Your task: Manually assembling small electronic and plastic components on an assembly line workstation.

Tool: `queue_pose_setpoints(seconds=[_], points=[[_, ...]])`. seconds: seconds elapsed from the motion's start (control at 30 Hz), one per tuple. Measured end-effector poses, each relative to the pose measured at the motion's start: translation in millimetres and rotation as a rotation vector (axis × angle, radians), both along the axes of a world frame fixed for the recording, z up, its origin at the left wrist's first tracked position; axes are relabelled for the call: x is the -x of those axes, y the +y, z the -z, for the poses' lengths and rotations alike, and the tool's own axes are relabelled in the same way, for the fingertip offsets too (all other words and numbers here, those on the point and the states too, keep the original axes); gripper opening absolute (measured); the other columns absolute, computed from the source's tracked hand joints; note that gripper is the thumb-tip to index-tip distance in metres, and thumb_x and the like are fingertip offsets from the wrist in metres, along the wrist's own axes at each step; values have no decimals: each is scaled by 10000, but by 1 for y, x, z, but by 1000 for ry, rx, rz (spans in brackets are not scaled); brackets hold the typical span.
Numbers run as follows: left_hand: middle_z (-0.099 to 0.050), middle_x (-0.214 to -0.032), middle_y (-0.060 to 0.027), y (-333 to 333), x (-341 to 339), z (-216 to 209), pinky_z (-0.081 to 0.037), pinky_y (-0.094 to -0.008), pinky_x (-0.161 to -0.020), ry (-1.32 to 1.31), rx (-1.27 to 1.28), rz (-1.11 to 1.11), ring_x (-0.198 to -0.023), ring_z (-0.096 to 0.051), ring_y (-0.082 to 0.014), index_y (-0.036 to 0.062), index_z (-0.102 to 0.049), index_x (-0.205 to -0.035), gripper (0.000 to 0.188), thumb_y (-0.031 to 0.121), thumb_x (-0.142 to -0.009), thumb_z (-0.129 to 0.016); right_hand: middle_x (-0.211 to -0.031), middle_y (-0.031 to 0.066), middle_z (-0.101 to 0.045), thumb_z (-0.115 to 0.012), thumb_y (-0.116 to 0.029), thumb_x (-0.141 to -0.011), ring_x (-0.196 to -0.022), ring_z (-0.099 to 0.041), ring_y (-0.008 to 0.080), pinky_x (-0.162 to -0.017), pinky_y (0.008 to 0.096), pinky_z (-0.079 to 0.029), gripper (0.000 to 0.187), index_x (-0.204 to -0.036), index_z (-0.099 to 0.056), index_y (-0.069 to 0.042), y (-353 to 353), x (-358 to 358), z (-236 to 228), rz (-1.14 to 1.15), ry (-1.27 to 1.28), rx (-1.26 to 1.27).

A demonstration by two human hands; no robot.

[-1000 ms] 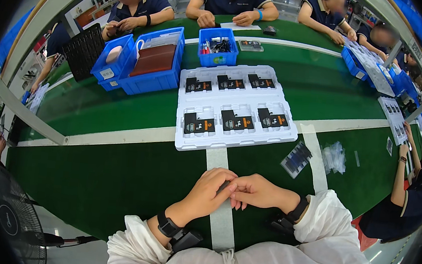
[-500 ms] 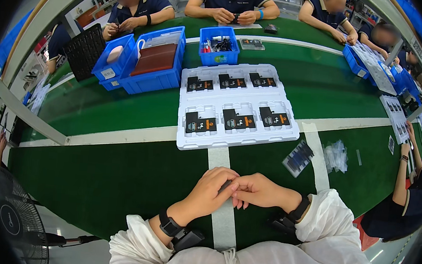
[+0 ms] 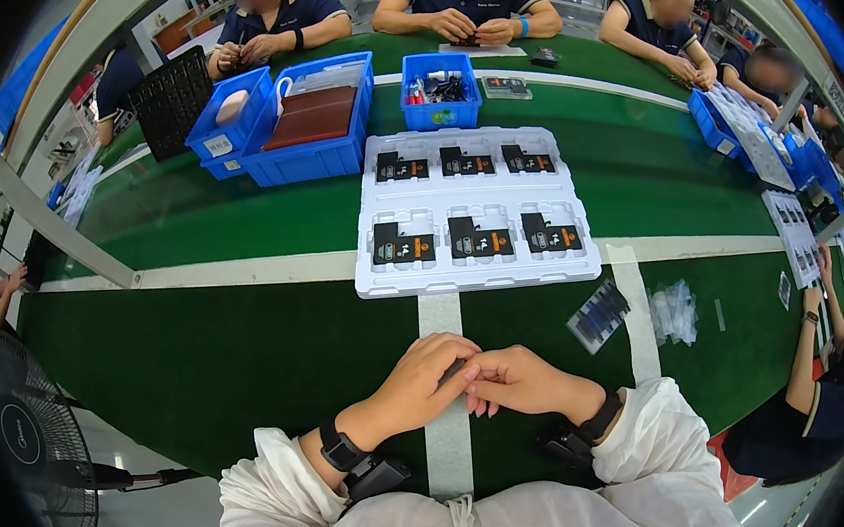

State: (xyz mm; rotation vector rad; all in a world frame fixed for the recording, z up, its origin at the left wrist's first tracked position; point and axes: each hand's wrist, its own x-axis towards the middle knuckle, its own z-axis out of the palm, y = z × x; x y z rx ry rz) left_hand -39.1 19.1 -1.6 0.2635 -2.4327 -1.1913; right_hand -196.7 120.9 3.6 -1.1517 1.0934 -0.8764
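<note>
My left hand (image 3: 420, 382) and my right hand (image 3: 529, 381) rest together just above the near part of the bench, fingers closed and overlapping. A small dark piece (image 3: 451, 371) shows between them under the left fingers; most of it is hidden and its kind cannot be made out. The right thumb and fingertips press against the left fingers. Beyond them lies a white plastic tray (image 3: 468, 197) holding several flat black batteries (image 3: 478, 238) with orange marks, in two rows. To the right of it lies a clear sheet with dark strips (image 3: 598, 317).
Crumpled clear film pieces (image 3: 674, 313) lie at the right. Blue bins (image 3: 327, 150) stand beyond the tray, one holding a brown case (image 3: 311, 118), another small tools (image 3: 440, 92). Metal frame posts (image 3: 55, 216) flank the bench. A fan (image 3: 21, 429) stands left. Co-workers sit across and right.
My hands keep the same clasped pose. Across the bench, the middle co-worker's hands shift slightly, and a person's hand at the far left edge has risen a little.
</note>
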Motion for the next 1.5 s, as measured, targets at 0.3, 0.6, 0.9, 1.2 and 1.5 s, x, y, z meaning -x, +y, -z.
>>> queue_pose_setpoints(seconds=[0.3,0.6,0.9,1.2,1.5], points=[[-576,-998,-99,2,-1,0,-389,-354,-817,-11,17,-2,-914,-545,-265,49,-539,-924,110,139,-864,-520,-744,39,-590,-482,-108,-893,-659,-579,91,-573,213,-489,106,-897,-547,-25,2,-1,0,4,0,5],[-572,-994,-103,-1,0,2,-383,-359,-817,1,3,5,-909,-542,-272,45,-525,-882,106,147,-854,-532,-744,40,-598,-479,-123,-895,-658,-589,92,-562,212,-489,119,-891,-550,-27,1,0,-3,9,10,-13],[-563,-993,-104,0,0,1,-379,-363,-816,-5,5,6,-923,-532,-281,42,-518,-876,116,153,-847,-535,-776,50,-616,-484,-107,-902,-694,-606,103,-591,217,-500,121,-928,-557,-14,1,1,-2,-14,15,-26],[-578,-1006,-101,-1,-1,3,-391,-349,-807,7,37,8,-900,-556,-259,50,-520,-885,90,133,-855,-532,-752,46,-608,-473,-100,-897,-670,-600,99,-568,213,-495,124,-896,-561,-12,1,0,-2,-3,6,-3],[-587,-879,-91,0,0,4,-414,-338,-753,54,-26,-66,-801,-560,-250,32,-527,-783,135,149,-832,-574,-773,56,-618,-480,-90,-899,-678,-609,105,-566,208,-490,128,-975,-553,-17,1,0,-3,20,-74,-51]])
